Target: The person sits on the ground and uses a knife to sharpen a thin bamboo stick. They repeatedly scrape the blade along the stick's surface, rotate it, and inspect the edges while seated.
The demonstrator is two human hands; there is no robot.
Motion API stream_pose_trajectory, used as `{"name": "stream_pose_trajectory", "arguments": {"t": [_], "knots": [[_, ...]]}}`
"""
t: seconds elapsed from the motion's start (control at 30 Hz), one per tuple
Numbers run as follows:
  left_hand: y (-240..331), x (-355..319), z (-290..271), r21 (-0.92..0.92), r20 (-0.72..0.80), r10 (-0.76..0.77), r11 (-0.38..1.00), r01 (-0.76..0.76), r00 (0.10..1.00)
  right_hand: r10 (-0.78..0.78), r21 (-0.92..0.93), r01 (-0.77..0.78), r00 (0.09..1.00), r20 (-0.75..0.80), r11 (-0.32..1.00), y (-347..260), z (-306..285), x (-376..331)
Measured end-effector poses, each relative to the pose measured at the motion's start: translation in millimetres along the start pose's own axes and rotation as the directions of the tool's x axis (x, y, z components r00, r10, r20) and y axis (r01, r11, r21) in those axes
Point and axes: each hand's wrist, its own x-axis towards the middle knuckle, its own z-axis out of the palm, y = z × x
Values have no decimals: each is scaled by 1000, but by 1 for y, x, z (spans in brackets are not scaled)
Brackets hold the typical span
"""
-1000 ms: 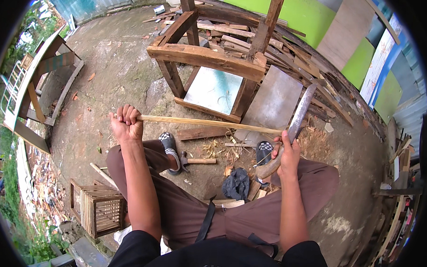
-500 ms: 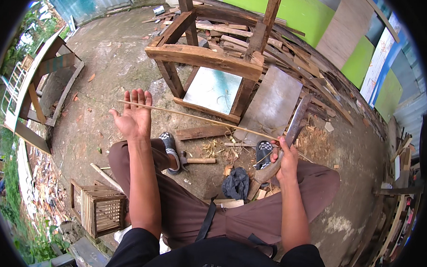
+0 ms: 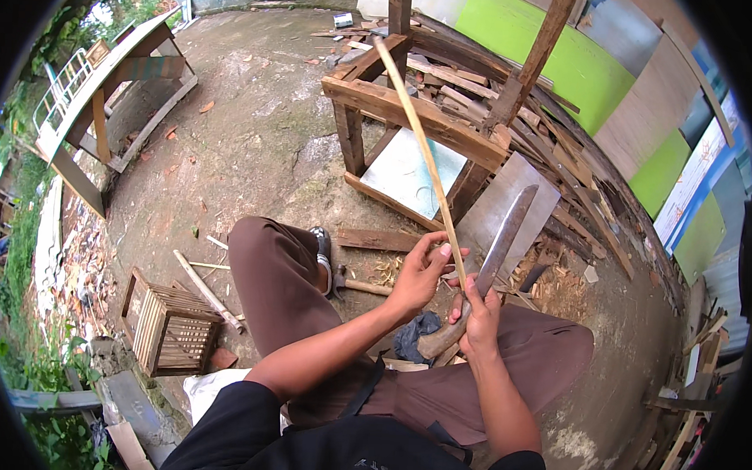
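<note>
A machete (image 3: 509, 231) with a brown wooden handle is in my right hand (image 3: 479, 321), its blade pointing up and away to the right. The same hand pinches the lower end of a long, thin, pale bamboo strip (image 3: 428, 158), which slants up to the left over the wooden frame. My left hand (image 3: 420, 278) is beside the right one, fingers curled loosely about the strip a little above its lower end. Beneath the hands, a hammer (image 3: 366, 288) rests on the ground, close to a crumpled dark plastic bag (image 3: 416, 336).
A wooden stool-like frame (image 3: 413, 108) stands ahead, with a pile of scrap wood (image 3: 553, 150) behind it. A slatted wooden box (image 3: 174, 327) and a stick (image 3: 208, 291) lie to my left. Farther left is a tilted table (image 3: 108, 85). Wood shavings (image 3: 568, 296) litter the ground.
My left hand has come from its open, palm-up position at the left over to the strip near my right hand. The strip has swung from nearly level to steeply upward. The view has shifted left.
</note>
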Motion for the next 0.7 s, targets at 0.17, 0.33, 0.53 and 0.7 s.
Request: {"name": "stream_pose_trajectory", "arguments": {"t": [0.17, 0.33, 0.53, 0.7], "knots": [[32, -25, -9, -90, -73, 89, 991, -95, 993, -161, -82, 182, 965, 207, 980, 9, 22, -14], [87, -80, -28, -186, -297, 75, 973, -135, 952, -352, -234, 452, 860, 369, 861, 5, 40, -10], [102, -134, -72, -94, -384, -41, 996, 5, 922, -350, -549, 716, 693, 630, 430, 3, 73, 13], [94, -140, -93, -76, -447, -103, 994, 78, 888, -452, -444, 844, 536, 712, 302, 31, 124, 18]]}}
